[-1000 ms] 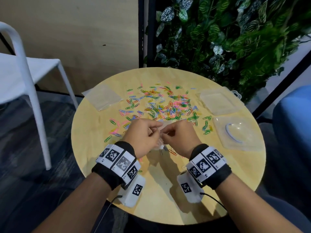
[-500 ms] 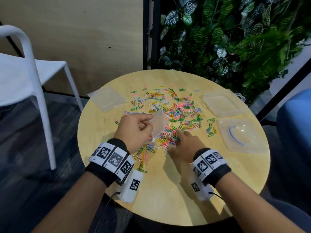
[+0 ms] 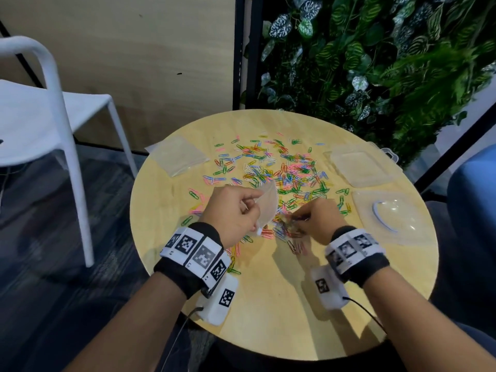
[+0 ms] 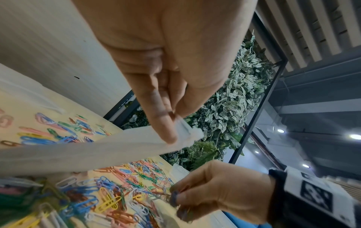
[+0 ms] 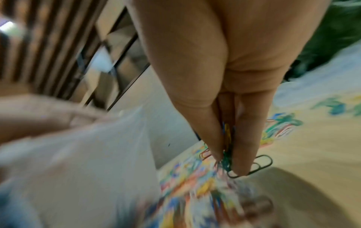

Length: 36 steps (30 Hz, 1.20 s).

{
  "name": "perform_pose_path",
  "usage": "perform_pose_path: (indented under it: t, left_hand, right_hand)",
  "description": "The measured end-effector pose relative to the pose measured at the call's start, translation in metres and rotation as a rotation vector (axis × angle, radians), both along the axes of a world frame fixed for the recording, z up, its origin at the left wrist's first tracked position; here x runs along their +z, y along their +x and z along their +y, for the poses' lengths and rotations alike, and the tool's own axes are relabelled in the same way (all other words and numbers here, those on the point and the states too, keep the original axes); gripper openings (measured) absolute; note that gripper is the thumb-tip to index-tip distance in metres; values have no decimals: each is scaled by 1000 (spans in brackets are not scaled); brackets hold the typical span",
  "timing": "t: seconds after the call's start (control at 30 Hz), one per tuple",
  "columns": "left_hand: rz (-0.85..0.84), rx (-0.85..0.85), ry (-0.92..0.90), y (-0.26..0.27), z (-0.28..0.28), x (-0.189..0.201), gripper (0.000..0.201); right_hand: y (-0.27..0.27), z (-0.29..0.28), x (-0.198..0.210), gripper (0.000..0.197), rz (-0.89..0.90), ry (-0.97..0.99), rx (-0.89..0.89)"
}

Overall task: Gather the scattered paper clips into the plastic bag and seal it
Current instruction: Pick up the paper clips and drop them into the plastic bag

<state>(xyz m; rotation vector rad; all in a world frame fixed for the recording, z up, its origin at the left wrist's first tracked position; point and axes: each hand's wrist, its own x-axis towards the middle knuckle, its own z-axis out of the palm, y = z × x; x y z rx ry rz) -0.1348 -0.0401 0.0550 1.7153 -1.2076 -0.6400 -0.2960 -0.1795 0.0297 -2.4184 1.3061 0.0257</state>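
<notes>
Table layout
Clips [image 3: 279, 167] are spread mid-table [image 3: 268, 304]; a bag [image 3: 177, 155] lies left, two trays [image 3: 359, 166] right, a chair [image 3: 40, 124] beyond.

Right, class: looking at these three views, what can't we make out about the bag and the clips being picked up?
- Number of clips pinched by the right hand: head view blurred, right wrist view fingers cover them.
- Whether the bag already holds clips: left hand hides part; wrist views blurred or cut off.
- Bag's opening: not clearly visible in any view.
</notes>
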Motion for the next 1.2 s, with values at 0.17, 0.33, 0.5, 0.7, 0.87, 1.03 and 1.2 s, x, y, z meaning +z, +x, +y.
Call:
perform_pose_path:
  t: [0.17, 0.33, 0.5, 0.7, 0.87, 1.03, 1.2]
  left_hand:
    - [-39, -29, 22, -4, -2, -2, 35]
    - [-97, -48, 37, -7, -8, -7, 32]
    - [-119, -32, 20, -10, -8, -9, 28]
    - [-96, -25, 19, -10, -11, -13, 30]
    - [-95, -62, 24, -15, -14, -15, 30]
    - [-87, -83, 56, -17, -13, -12, 29]
    - [-60, -57, 54, -16, -11, -10, 29]
  right_hand:
    - [-23, -11, 27, 21, -949, 750, -455]
    - [-5, 17, 40, 19, -1134, 1138, -364]
    - [13, 40, 26, 9, -991, 1076, -354]
    - [15, 42, 26, 23, -938, 1010, -338]
    - [15, 44, 18, 20, -814, 755, -313]
    - [17, 37, 11, 25, -441, 210, -134]
    - [15, 41, 24, 20, -552, 451, -73]
